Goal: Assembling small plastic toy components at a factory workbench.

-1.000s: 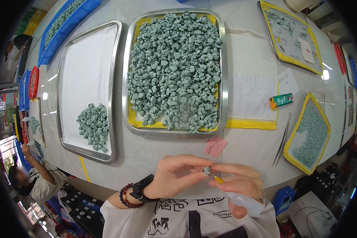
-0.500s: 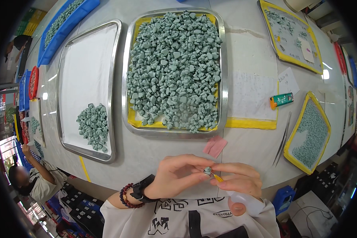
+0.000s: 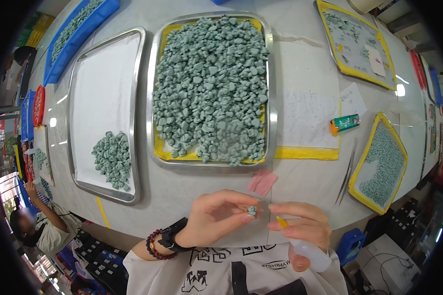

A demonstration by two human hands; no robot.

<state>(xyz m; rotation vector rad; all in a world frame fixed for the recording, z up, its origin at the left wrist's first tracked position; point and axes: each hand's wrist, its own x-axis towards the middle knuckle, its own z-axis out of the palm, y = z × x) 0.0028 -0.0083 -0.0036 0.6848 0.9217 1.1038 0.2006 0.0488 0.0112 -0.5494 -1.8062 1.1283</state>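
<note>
Between the thumb and forefinger of my left hand (image 3: 214,219) is a small grey-green stone piece (image 3: 251,210). My right hand (image 3: 307,221) is closed round a translucent white squeeze bottle (image 3: 314,255) with a thin yellow nozzle (image 3: 282,221). That nozzle points toward the stone piece, with a gap between them. Just beyond my hands lies a folded pink cloth (image 3: 262,182). In front stands a metal tray (image 3: 150,142) heaped with similar stones (image 3: 211,88). To its left, a white-lined tray (image 3: 106,83) bears a smaller pile (image 3: 111,160).
Right of the big tray lie a yellow-edged sheet (image 3: 307,153), a green lighter (image 3: 347,123) and tweezers (image 3: 348,172). Two yellow-rimmed trays (image 3: 403,169) hold more pieces farther right. A long blue bin (image 3: 54,73) stands far left. Another person (image 3: 44,221) sits at the left edge.
My hands have drawn apart. The yellow nozzle has backed off rightward from the stone piece, which has shifted slightly left with my left hand.
</note>
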